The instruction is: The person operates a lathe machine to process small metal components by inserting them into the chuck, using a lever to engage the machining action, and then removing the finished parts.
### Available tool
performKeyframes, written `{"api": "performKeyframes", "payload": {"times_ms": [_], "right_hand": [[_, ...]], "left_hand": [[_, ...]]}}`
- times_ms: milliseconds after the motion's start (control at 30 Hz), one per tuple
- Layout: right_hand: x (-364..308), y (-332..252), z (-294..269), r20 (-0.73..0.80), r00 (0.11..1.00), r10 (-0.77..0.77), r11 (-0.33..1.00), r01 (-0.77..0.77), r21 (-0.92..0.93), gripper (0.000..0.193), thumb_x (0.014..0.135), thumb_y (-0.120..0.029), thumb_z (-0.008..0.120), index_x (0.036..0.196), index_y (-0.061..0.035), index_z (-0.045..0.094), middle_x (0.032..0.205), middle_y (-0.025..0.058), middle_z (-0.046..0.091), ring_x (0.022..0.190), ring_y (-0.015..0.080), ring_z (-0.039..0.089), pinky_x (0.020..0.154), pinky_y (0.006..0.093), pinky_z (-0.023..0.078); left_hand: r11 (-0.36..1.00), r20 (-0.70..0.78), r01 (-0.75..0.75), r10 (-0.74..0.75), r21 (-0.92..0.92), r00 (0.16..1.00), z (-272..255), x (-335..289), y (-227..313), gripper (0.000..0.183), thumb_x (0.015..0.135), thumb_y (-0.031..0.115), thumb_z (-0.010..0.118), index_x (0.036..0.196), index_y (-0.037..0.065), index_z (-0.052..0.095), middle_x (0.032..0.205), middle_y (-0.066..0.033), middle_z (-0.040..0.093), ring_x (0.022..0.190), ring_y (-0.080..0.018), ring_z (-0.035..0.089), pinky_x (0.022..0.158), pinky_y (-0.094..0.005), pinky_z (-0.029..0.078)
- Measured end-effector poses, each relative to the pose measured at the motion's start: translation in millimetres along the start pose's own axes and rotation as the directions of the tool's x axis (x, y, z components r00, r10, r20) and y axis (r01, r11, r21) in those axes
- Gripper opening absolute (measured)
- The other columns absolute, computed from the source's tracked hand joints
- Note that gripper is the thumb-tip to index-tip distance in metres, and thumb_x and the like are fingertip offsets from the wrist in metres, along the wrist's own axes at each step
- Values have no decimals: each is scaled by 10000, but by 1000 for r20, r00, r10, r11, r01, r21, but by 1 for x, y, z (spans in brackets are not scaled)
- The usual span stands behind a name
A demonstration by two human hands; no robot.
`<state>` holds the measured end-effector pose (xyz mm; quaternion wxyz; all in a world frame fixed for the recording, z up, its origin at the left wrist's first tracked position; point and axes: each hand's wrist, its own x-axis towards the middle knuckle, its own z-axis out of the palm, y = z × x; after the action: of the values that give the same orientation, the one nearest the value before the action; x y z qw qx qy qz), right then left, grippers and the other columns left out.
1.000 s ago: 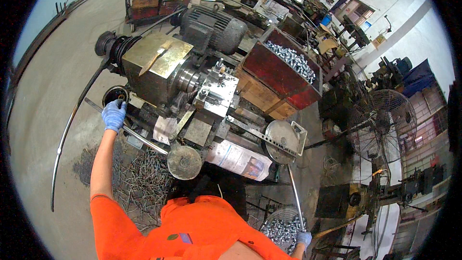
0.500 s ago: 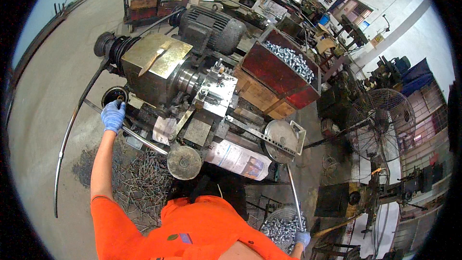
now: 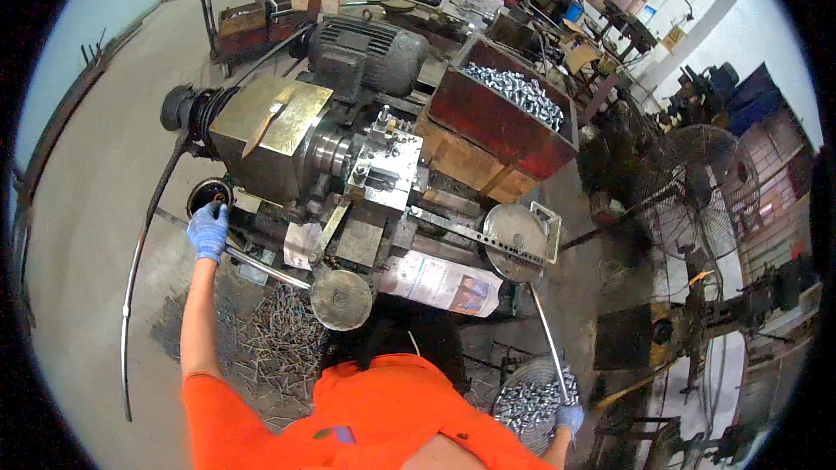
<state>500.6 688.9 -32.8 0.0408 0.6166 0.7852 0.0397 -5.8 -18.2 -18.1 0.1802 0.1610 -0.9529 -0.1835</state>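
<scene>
Left hand [image 3: 209,233] at round black dish [image 3: 200,195], far left; cannot tell grip. Right hand [image 3: 569,419], near right: grip clenched on steel rod [image 3: 547,331].

Both arms are spread wide, well apart, each ending in a blue-gloved hand. The left arm [image 3: 199,318] reaches forward, nearly straight, bare from the orange sleeve [image 3: 222,422] down to the wrist [image 3: 209,258]. The left hand [image 3: 208,233] points away from the body, back of the hand upward, its fingers bent forward; how tightly they close is hard to tell. The right arm stretches out to the side, lower and nearer the body, with only a short bare stretch of forearm [image 3: 556,451] showing above the lower edge. The right hand [image 3: 569,419] is curled, its fingers wrapped round in a grip.
</scene>
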Motion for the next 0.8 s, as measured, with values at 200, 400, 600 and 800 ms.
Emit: {"api": "performKeyframes", "payload": {"times_ms": [200,400,600,800], "right_hand": [[-12,-12,-8,36,996,78,997,-78,26,362,689,-272,634,919,8,634,943,247,622,899,382,606,783,427,489],[-11,-6,-5,95,993,72,997,-72,4,384,658,-286,652,925,-10,641,952,239,620,926,365,602,803,411,482],[-6,12,18,35,989,146,988,-148,44,409,662,-262,640,967,10,615,969,262,605,933,387,590,813,426,475],[-21,-21,-16,81,990,117,992,-121,42,344,669,-258,644,875,17,636,933,265,612,913,393,595,802,424,481]], "left_hand": [[1000,-1,-7,7,4,1000,3,1,-4,289,809,358,581,960,131,678,866,-116,660,809,-291,627,715,-389,487],[1000,29,2,-1,-24,1000,-5,1,10,282,821,332,584,984,120,675,891,-117,665,818,-272,637,725,-370,488],[998,28,-18,20,-59,999,7,5,-1,291,815,329,593,980,103,676,900,-125,664,825,-276,638,735,-360,487],[999,35,-1,3,-50,999,5,3,-7,303,814,326,597,984,88,674,909,-139,663,819,-281,641,741,-361,487]]}}
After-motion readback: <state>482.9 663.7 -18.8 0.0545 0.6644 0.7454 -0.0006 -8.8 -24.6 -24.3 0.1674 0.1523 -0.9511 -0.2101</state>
